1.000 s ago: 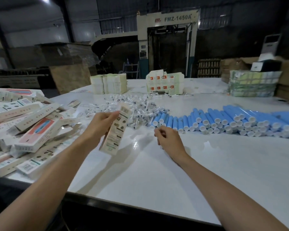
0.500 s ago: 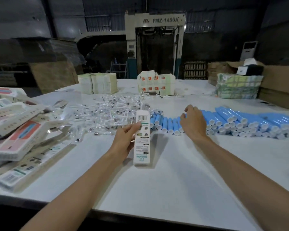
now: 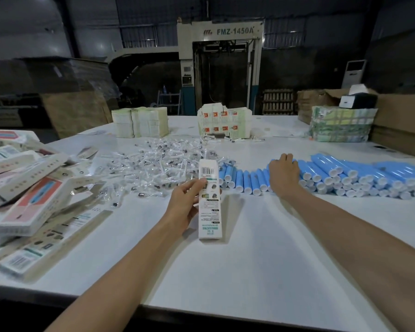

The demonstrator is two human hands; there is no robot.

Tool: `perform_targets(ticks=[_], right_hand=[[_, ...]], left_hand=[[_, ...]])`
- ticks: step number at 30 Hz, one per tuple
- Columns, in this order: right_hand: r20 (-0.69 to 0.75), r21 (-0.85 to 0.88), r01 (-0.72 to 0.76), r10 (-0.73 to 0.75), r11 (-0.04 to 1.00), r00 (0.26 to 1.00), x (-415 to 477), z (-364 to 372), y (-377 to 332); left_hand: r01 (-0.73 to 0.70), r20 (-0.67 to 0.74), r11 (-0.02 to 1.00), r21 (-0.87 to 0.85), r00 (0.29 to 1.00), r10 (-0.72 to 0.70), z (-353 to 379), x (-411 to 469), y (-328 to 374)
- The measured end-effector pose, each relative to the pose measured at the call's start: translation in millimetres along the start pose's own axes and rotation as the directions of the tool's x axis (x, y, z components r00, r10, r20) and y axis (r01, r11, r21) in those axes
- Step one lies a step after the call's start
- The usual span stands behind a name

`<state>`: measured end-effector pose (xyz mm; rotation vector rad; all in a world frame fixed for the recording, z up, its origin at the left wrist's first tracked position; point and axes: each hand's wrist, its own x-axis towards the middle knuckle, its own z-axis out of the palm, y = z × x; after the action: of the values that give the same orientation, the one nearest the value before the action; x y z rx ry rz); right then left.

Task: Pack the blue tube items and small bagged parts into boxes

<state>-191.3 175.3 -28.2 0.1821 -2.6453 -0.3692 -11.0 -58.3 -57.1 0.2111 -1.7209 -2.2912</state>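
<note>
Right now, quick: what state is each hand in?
Left hand: grips the long white box.
Right hand: on the blue tubes, fingers bent over them; grip cannot be told.

- Boxes piled at left of tabletop.
- Bags heaped centre, right of boxes.
- One box in front of bags.
- Tubes rowed at right, just beside bags.
- Stacks at far edge.

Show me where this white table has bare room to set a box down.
Bare: the near white table top from the long white printed box rightward, in front of the blue plastic tubes. Crowded: flat printed cartons at left, clear bagged parts mid-table.
</note>
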Motion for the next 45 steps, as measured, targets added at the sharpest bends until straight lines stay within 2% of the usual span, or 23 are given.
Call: perform_targets(ticks=[3,7,11,12,13,14,15,17,19,20,21,22,25,28,31,38,42,45], right_hand=[[0.035,-0.034,0.032,-0.031,0.999,0.999,-1.2,-6.0,-5.4],[0.001,-0.025,0.022,-0.022,0.999,1.000,-3.0,-10.9,-16.4],[-0.082,0.093,-0.052,0.060,0.994,0.995,-3.4,-8.7,-17.1],[-0.079,0.164,-0.078,0.092,0.983,0.993,-1.7,-8.7,-16.2],[-0.055,0.310,-0.106,0.129,0.945,0.990,0.5,-11.2,-14.8],[-0.010,0.501,-0.135,0.161,0.855,0.987,3.5,-16.7,-12.3],[0.060,0.691,-0.178,0.190,0.701,0.980,5.8,-22.9,-9.3],[0.223,0.915,-0.275,0.198,0.297,0.955,5.1,-39.6,-7.1],[0.292,0.946,-0.272,0.097,-0.179,0.951,-5.3,-61.5,-10.6],[0.279,0.897,-0.247,0.035,-0.366,0.960,-11.7,-72.3,-12.6],[0.244,0.840,-0.224,-0.026,-0.495,0.969,-17.7,-82.6,-16.0],[0.199,0.787,-0.208,-0.080,-0.581,0.977,-23.2,-91.1,-20.0],[0.074,0.686,-0.182,-0.181,-0.705,0.981,-31.2,-114.4,-34.4],[0.016,0.719,-0.148,-0.197,-0.679,0.980,-36.6,-129.4,-48.9],[0.054,0.794,-0.144,-0.167,-0.591,0.984,-40.8,-131.3,-59.8],[0.011,0.968,-0.049,-0.155,-0.247,0.988,-31.8,-117.0,-46.6],[0.055,0.994,-0.081,-0.308,-0.071,0.950,-25.6,-116.3,-35.1],[0.090,0.995,-0.101,-0.387,-0.008,0.917,-30.4,-112.2,-33.8]], left_hand=[[0.006,0.019,1.000,-0.008,1.000,-0.006,1.5,-2.1,1.1],[0.000,0.066,0.999,-0.032,0.998,0.002,1.8,-5.3,2.9],[-0.009,0.089,0.997,-0.071,0.996,0.015,1.5,-8.8,3.1],[-0.010,0.094,0.997,-0.080,0.995,0.017,1.8,-9.8,3.6],[-0.013,0.100,0.997,-0.082,0.995,0.021,2.3,-10.5,4.2],[-0.017,0.107,0.997,-0.078,0.994,0.025,2.9,-10.7,4.5],[-0.019,0.114,0.997,-0.071,0.993,0.027,3.6,-11.4,5.0],[-0.022,0.129,0.998,-0.061,0.991,0.030,4.8,-11.9,5.7],[-0.026,0.150,0.999,-0.044,0.988,0.033,5.7,-12.7,6.2],[-0.028,0.161,0.999,-0.035,0.986,0.033,6.1,-13.4,6.4],[-0.029,0.171,0.999,-0.028,0.985,0.034,6.3,-14.3,7.0],[-0.031,0.179,0.999,-0.024,0.983,0.035,6.6,-15.3,7.6],[-0.034,0.201,0.999,-0.018,0.979,0.037,7.5,-19.7,9.5],[-0.047,0.230,0.999,-0.011,0.972,0.048,8.2,-22.3,10.7],[-0.061,0.233,0.998,-0.014,0.971,0.063,9.2,-25.2,13.2],[-0.053,0.164,0.999,0.015,0.985,0.049,9.0,-25.2,12.6],[-0.047,0.198,0.997,0.056,0.980,0.035,10.7,-26.4,11.1],[-0.044,0.199,0.996,0.071,0.980,0.029,12.0,-25.5,7.6]])
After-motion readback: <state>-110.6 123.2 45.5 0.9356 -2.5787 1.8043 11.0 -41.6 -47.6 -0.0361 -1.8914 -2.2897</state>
